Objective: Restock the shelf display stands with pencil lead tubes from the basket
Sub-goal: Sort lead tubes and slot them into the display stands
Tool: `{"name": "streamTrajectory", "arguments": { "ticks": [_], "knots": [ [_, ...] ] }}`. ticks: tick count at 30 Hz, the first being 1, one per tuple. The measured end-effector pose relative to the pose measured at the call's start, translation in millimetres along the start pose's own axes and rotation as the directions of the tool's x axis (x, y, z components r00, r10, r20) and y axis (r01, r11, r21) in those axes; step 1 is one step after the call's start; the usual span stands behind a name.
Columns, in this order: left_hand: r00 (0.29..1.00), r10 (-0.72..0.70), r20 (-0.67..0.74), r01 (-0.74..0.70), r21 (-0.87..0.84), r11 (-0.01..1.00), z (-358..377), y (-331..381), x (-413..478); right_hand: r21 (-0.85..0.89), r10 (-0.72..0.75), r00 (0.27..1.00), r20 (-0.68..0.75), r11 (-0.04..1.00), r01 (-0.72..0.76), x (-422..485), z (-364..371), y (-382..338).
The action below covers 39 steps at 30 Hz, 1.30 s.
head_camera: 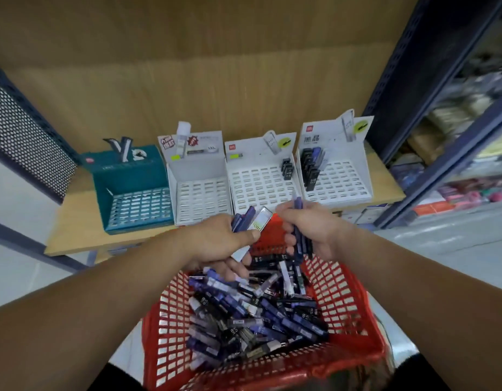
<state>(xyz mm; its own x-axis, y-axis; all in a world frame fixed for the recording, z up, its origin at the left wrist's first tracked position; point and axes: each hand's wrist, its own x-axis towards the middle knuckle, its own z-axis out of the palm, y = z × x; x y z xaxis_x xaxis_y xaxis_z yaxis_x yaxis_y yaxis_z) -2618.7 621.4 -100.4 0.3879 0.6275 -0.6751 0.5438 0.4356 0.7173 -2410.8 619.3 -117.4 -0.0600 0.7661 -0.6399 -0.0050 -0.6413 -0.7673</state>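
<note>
Red basket [344, 292] rim lies under left hand [220, 239] and right hand [311, 225], each clutching lead tubes [245, 220], near 4 stands [259, 186].

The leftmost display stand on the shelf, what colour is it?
Teal display stand, seen in the head view.

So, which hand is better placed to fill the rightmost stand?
Probably right: the right hand grips blue tubes just before the rightmost stand; the left hand, holding mixed tubes, is further left.
</note>
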Motion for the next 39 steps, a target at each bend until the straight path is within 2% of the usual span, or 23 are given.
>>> {"name": "streamTrajectory", "arguments": {
  "ticks": [6, 9, 13, 16, 19, 21, 24, 30, 31, 34, 39],
  "knots": [
    [0.984, 0.176, -0.016, -0.174, 0.091, 0.981, -7.4, 71.5, -39.1, -0.068, -0.111, 0.993, -0.023, 0.992, 0.110, -52.0, -7.5, -78.1],
    [0.970, 0.240, -0.029, -0.236, 0.090, 0.967, -6.5, 86.6, -39.2, -0.118, -0.143, 0.989, 0.037, 0.982, 0.147, -61.9, -16.7, -93.1],
    [0.967, 0.255, -0.030, -0.253, 0.046, 0.966, -1.3, 91.8, -25.9, -0.174, -0.170, 0.983, 0.075, 0.968, 0.181, -52.0, -28.7, -86.4],
    [0.979, 0.197, -0.057, -0.200, -0.048, 0.979, -0.7, 87.9, -19.5, -0.175, -0.174, 0.982, 0.070, 0.967, 0.184, -46.5, -39.7, -84.7],
    [0.970, 0.158, -0.184, -0.197, -0.218, 0.956, -10.1, 80.1, -17.5, -0.056, -0.185, 0.982, 0.028, 0.981, 0.186, -46.7, -51.7, -87.9],
    [0.940, 0.154, -0.306, -0.241, -0.272, 0.932, -19.2, 74.6, -17.9, -0.020, -0.193, 0.981, -0.005, 0.981, 0.192, -47.4, -53.1, -87.5],
    [0.875, 0.167, -0.455, -0.319, -0.281, 0.905, -31.3, 69.7, -21.7, 0.011, -0.180, 0.983, -0.028, 0.984, 0.180, -41.6, -42.1, -84.7],
    [0.796, 0.188, -0.575, -0.381, -0.234, 0.894, -60.3, 69.7, -28.1, 0.101, -0.175, 0.981, 0.086, 0.981, 0.167, -21.8, 12.7, -89.8],
    [0.778, 0.180, -0.602, -0.390, -0.239, 0.889, -70.1, 68.6, -29.0, 0.051, -0.185, 0.978, 0.094, 0.982, 0.181, -17.9, 22.8, -90.0],
    [0.752, 0.159, -0.640, -0.398, -0.249, 0.883, -101.2, 57.0, -35.8, -0.246, -0.242, 0.960, 0.138, 0.931, 0.270, -4.0, 53.7, -86.7],
    [0.719, 0.180, -0.672, -0.336, -0.109, 0.936, -138.6, 20.5, -44.8, -0.328, -0.245, 0.955, 0.165, 0.900, 0.287, 28.7, 103.0, -84.5]
  ]
}}
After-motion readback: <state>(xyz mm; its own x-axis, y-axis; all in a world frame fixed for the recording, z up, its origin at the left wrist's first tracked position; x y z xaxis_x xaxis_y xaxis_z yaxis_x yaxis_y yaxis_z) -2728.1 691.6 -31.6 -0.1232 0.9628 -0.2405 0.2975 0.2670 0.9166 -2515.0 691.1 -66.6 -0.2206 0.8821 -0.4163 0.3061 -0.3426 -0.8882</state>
